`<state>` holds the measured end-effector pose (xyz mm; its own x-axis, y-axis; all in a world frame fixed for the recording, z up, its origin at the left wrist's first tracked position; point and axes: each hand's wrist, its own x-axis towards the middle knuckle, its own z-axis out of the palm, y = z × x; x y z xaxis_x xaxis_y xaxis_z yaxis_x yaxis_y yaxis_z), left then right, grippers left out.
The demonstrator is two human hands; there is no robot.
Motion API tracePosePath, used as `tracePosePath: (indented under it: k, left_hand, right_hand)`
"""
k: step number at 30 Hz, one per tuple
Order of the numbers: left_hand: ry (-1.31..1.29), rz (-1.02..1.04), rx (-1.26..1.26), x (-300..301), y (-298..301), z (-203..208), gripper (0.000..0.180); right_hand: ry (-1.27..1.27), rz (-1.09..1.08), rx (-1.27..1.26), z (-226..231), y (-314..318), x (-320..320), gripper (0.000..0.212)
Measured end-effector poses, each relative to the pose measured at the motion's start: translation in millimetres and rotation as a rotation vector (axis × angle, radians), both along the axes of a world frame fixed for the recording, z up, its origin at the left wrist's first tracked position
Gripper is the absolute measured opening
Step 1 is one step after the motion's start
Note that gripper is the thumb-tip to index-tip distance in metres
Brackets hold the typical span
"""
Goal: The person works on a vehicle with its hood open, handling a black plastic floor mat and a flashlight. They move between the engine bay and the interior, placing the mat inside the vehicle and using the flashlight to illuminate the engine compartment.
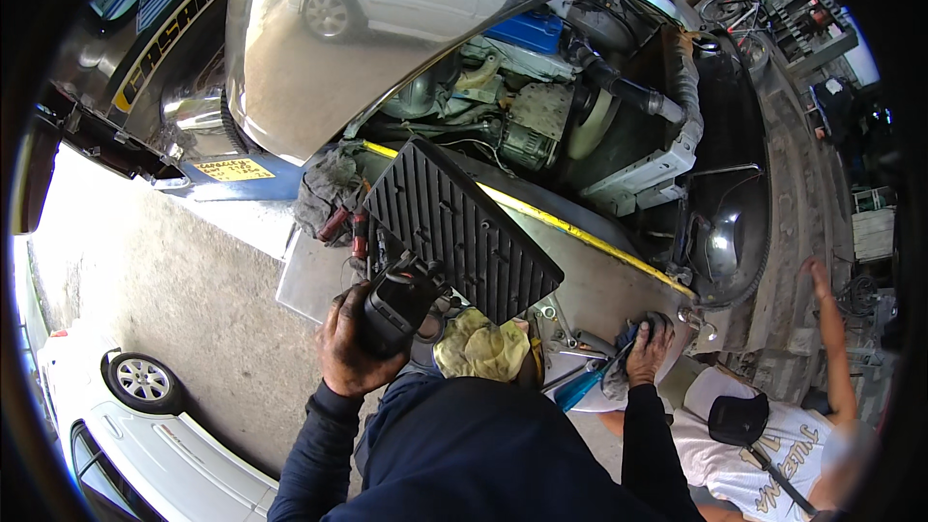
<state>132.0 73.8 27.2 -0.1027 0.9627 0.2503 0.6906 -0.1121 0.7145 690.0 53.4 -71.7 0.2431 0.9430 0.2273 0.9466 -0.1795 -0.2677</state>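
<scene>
My left hand point(352, 346) is wrapped round a black, boxy plastic part point(398, 307), held in front of my body. Just beyond it, a black ribbed tray-like panel point(464, 232) lies tilted over the edge of the engine bay. My right hand point(650, 350) is closed over a dark grey rag point(617, 379) on the metal surface, beside a blue object point(578, 389) that is partly hidden. Wrenches point(568, 331) lie between the panel and this hand. A yellow-green cloth point(483, 343) sits close to my front.
The open engine bay point(541, 126) lies ahead, edged by a yellow strip point(580, 237). Red-handled tools point(360, 234) and a grey rag point(329, 188) are at the panel's left. Another person point(754, 435) is close at my right, one arm stretched out. A white car point(164, 445) stands at left.
</scene>
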Motion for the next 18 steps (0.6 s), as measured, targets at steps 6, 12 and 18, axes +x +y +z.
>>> tracePosePath:
  k: [6, 12, 18]
  left_hand:
    - [-0.042, 0.008, -0.020, -5.2, 0.9, -1.2, 0.084]
    - [-0.018, 0.044, -0.020, -9.6, -3.3, 0.3, 0.083]
    - [0.002, 0.044, -0.028, -10.0, -2.8, 2.2, 0.083]
  right_hand:
    - [-0.026, -0.029, 0.004, -2.7, 0.9, -0.2, 0.043]
    - [-0.061, -0.046, -0.012, 6.3, 0.6, -7.9, 0.042]
    - [-0.031, -0.049, -0.014, 9.6, 1.3, -11.1, 0.044]
